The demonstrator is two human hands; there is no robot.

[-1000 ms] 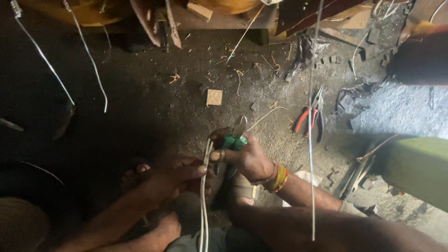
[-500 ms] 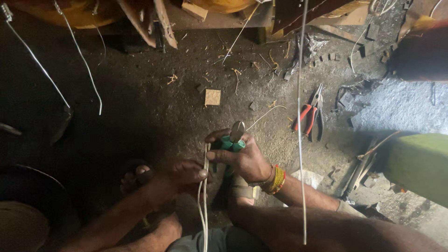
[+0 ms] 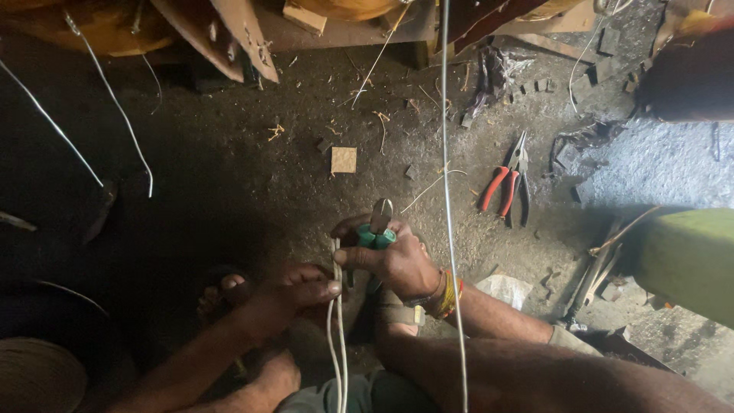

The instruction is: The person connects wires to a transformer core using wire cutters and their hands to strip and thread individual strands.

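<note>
1. Dim overall; daylight falls from the upper right onto the floor point(image 3: 474, 115).
2. The left side sinks into deep shadow, detail lost.
3. The hanging wire point(image 3: 446, 153) near the lens looks soft; edges bend slightly.

Red-handled pliers point(image 3: 501, 187) lie on the dirt floor point(image 3: 229, 176), well apart from a small square wooden block point(image 3: 343, 159); a green cylinder point(image 3: 688, 260) rests nearby.

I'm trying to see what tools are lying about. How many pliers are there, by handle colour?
Green-handled pliers, held in the right hand: 1
Red-handled pliers, on the ground: 1
Dark-handled pliers, beside the red ones: 1
Total: 3
</note>
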